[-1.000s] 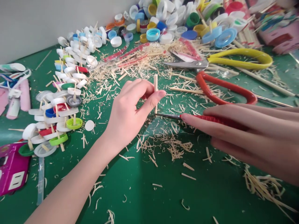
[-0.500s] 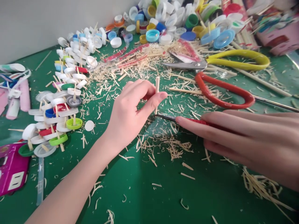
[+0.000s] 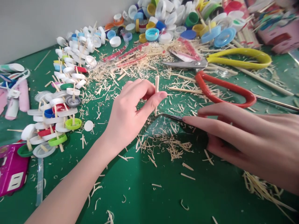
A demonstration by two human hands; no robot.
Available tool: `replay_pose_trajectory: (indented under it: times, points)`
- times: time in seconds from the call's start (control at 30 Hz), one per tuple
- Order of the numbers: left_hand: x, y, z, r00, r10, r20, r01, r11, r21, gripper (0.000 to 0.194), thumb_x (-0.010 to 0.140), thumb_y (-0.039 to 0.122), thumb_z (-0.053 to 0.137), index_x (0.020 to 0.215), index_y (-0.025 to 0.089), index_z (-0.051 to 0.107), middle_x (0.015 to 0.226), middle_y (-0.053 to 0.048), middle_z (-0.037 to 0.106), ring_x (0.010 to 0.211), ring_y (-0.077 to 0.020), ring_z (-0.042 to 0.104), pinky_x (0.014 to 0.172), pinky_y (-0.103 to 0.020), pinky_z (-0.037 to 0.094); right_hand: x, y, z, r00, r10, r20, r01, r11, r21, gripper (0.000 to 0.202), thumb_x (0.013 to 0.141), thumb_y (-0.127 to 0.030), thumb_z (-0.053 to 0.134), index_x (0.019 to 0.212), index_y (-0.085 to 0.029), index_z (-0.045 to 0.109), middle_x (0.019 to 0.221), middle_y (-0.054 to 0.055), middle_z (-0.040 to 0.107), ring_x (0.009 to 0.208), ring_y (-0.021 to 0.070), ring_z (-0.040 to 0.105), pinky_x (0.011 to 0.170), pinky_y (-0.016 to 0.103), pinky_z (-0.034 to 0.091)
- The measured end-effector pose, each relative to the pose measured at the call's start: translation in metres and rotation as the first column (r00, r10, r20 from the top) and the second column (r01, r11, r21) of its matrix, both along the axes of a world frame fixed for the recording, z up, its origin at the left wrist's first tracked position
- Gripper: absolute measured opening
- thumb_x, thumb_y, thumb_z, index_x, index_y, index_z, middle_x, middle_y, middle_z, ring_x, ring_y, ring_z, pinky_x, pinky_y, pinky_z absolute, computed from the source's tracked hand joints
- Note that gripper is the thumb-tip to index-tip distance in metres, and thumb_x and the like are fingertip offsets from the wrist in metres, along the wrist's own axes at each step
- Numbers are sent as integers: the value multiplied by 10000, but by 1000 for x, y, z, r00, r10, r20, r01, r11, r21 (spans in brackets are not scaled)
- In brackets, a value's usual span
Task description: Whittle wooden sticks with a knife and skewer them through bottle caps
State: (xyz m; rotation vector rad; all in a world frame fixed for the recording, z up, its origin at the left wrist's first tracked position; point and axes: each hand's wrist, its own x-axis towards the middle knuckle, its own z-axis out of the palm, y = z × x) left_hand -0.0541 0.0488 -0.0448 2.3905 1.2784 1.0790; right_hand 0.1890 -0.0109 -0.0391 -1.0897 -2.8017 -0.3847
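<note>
My left hand (image 3: 133,109) pinches a short wooden stick (image 3: 157,83) between thumb and fingers, holding it upright with its lower end close to the green tabletop (image 3: 149,193). From the right, my right hand (image 3: 254,137) grips a knife (image 3: 172,117) whose thin dark blade lies low and points at the foot of the stick. One finger rests along the blade's back; the handle is hidden under the hand. The blade tip is just right of the stick. Pale wood shavings (image 3: 175,146) are scattered below and around both hands.
Large scissors (image 3: 225,90) with red and yellow handles lie beyond my right hand. Bottle caps (image 3: 58,105) with stick pieces line the left side, and more loose caps (image 3: 165,21) are heaped at the back. A magenta toy car body (image 3: 14,168) sits at lower left.
The knife and my right hand have shifted slightly right, drawing the blade tip away from the stick. My left hand and the stick have stayed in place.
</note>
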Motion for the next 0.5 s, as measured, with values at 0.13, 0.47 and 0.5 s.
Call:
replay_pose_trajectory:
  times: [0.13, 0.47, 0.5]
  points:
    - [0, 0, 1, 1000, -5, 6, 5, 1000, -9, 284, 902, 419, 497, 698, 221, 493, 682, 18, 584, 664, -116, 570, 669, -286, 507, 0, 0, 7, 999, 38, -17, -39, 996, -79, 444, 938, -263, 359, 1371, -163, 380, 1338, 71, 510, 1001, 203, 608, 576, 333, 552]
    - [0, 0, 1, 1000, -9, -17, 9, 1000, 2, 310, 916, 439, 454, 703, 218, 498, 698, 5, 595, 688, -129, 575, 674, -295, 503, 4, -1, 14, 990, 105, -99, -126, 963, -238, 597, 916, -207, 358, 1493, -237, 211, 1515, -33, 312, 1184, 216, 532, 1034, 415, 484]
    - [1, 0, 2, 1000, -9, -14, 9, 1000, -1, 310, 916, 438, 454, 703, 218, 498, 701, 5, 596, 688, -129, 575, 676, -296, 503, 4, -1, 14, 992, 107, -74, -122, 959, -258, 617, 904, -187, 374, 1495, -236, 203, 1514, -23, 316, 1173, 231, 542, 998, 433, 512]
